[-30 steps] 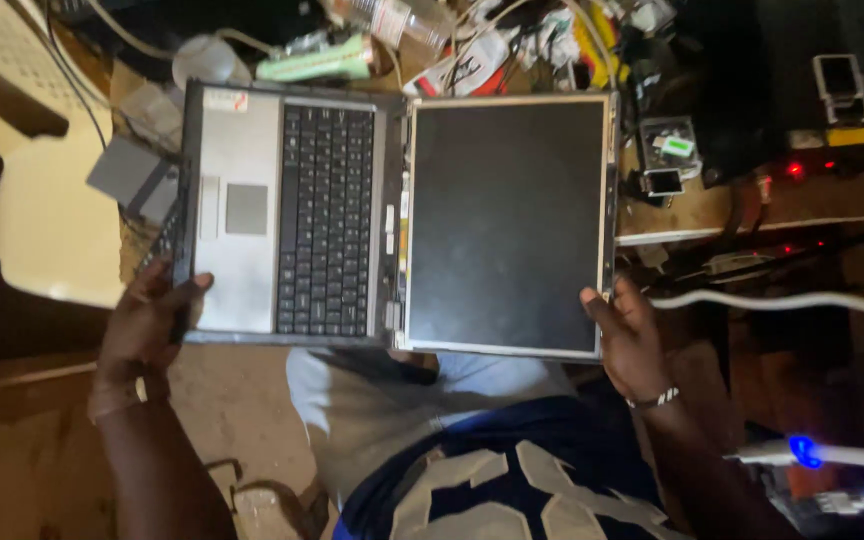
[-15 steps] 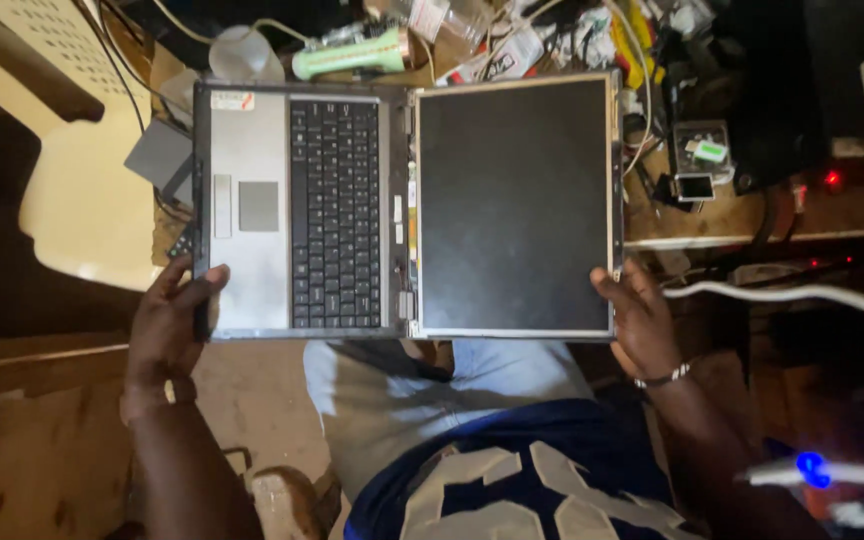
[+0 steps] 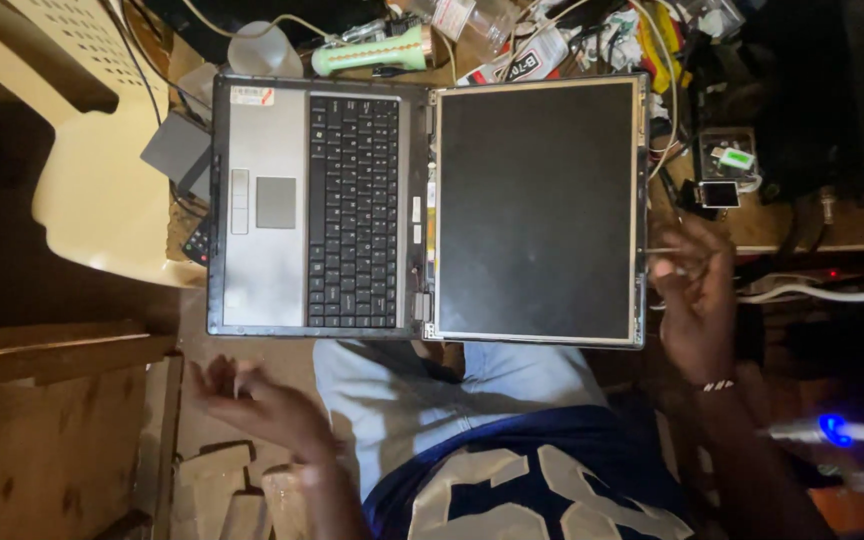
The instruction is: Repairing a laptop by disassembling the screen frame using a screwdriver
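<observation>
Two bare hands hover beside an open laptop, neither one gripping it. It lies flat, keyboard to the left and dark screen to the right, resting over the person's lap. Left hand is open, fingers spread, just below the laptop's near left corner. Right hand, blurred, is open just beside the screen's right edge. Behind lies a cluttered desk with a green flashlight.

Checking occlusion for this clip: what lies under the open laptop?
The laptop covers the person's lap and a grey box poking out by a remote; anything else beneath is hidden.
</observation>
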